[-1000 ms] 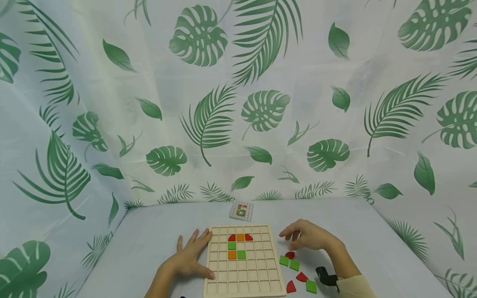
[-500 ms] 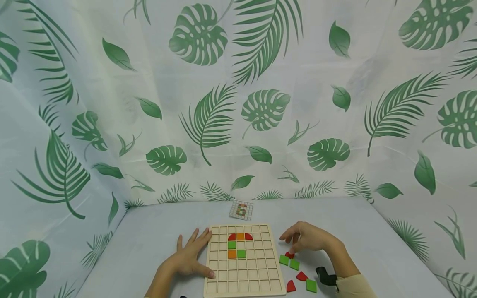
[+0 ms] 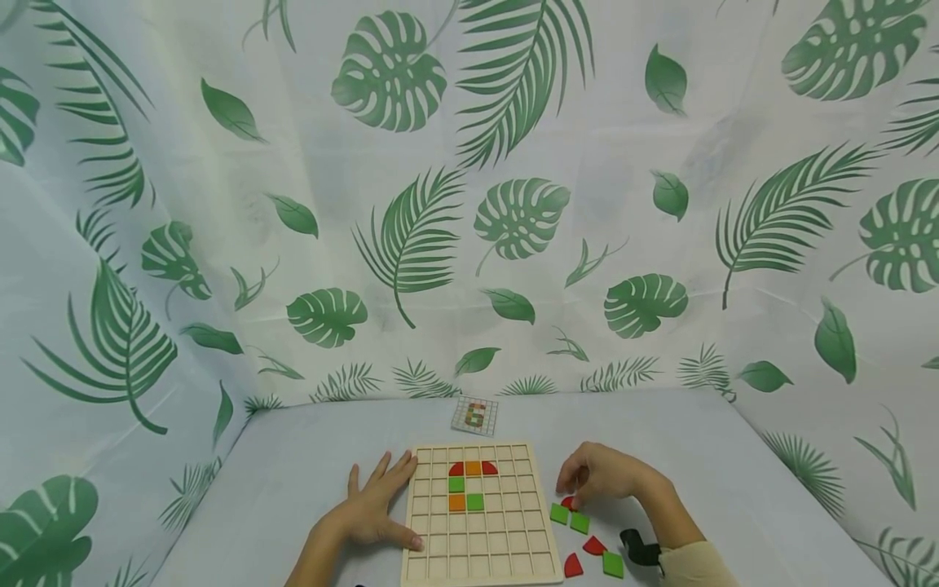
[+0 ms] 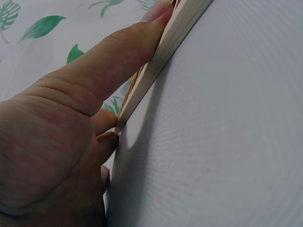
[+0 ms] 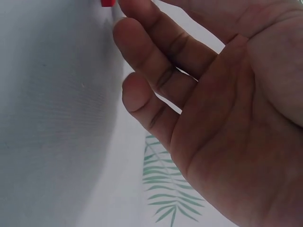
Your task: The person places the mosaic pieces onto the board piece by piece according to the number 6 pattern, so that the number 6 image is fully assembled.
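My left hand point(image 3: 374, 509) lies at the left side of the wooden grid board point(image 3: 484, 542), fingers spread. In the left wrist view its thumb point(image 4: 118, 56) rests over the board's edge point(image 4: 158, 59). On the board sit red quarter-circle pieces, orange squares and green squares point(image 3: 475, 501), forming a hooked shape. Right of the board, my right hand point(image 3: 605, 473) pinches a red quarter-circle piece point(image 3: 568, 503) at the table with thumb and forefinger. Only a bit of that red piece point(image 5: 108, 2) shows at the top of the right wrist view.
Two green squares point(image 3: 560, 513) lie just below the right fingertips. Nearer the front are two red quarter-circles point(image 3: 573, 564) and another green square point(image 3: 612, 563). A small pattern card point(image 3: 475, 415) lies behind the board. Leaf-printed cloth point(image 3: 513, 244) walls in the table.
My right hand has lowered slightly and its forefinger has drawn in around the red quarter-circle by the green squares. The left hand and the board have stayed put.
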Motion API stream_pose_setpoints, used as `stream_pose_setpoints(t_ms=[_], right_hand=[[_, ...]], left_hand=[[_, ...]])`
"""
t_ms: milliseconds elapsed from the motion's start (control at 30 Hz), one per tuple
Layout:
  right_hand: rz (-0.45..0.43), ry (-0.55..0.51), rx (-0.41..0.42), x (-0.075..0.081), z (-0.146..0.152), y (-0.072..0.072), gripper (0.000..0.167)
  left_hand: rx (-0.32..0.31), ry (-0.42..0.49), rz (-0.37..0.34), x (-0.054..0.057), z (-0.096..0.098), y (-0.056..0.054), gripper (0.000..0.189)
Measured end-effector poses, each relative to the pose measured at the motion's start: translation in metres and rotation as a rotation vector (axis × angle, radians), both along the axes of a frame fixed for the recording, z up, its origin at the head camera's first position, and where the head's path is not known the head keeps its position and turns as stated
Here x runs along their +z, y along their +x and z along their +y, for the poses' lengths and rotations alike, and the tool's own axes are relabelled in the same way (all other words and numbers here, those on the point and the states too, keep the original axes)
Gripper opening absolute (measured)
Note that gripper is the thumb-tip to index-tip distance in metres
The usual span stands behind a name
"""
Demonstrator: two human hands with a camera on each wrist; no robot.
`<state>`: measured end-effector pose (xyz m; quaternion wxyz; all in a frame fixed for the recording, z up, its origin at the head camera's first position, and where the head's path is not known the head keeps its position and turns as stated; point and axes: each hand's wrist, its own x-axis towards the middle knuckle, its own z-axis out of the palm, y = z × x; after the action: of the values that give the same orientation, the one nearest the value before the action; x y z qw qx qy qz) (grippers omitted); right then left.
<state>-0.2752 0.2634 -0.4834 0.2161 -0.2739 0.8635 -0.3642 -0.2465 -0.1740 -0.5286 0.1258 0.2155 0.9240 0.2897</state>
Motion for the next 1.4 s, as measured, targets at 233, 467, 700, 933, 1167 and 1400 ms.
stream_pose_setpoints(t_ms=[233, 467, 700, 933, 1167, 1400], right_hand=[[-0.002, 0.01, 0.002, -0.0017, -0.0038, 0.0024, 0.018], [-0.016, 0.008, -0.009, -0.0032, -0.0045, 0.0022, 0.016], [-0.012, 0.001, 0.0, -0.0048, -0.0049, 0.0014, 0.014], [-0.016, -0.004, -0.012, -0.0066, -0.0025, 0.0006, 0.014], [0.0, 0.027, -0.042, -0.0072, -0.0008, 0.0011, 0.014], [0.031, 0.057, -0.043, -0.0063, 0.0002, 0.0024, 0.014]], left_hand=[[0.005, 0.006, -0.01, 0.0, 0.0006, 0.0005, 0.133], [0.011, -0.001, -0.009, -0.0003, 0.001, 0.0004, 0.133], [0.019, -0.008, -0.013, -0.001, 0.0015, 0.0001, 0.133], [0.019, 0.005, -0.002, -0.0003, 0.001, 0.0008, 0.132], [0.016, 0.011, 0.005, -0.0005, 0.0014, 0.0023, 0.132], [0.026, -0.009, -0.001, -0.0012, 0.002, 0.0012, 0.133]])
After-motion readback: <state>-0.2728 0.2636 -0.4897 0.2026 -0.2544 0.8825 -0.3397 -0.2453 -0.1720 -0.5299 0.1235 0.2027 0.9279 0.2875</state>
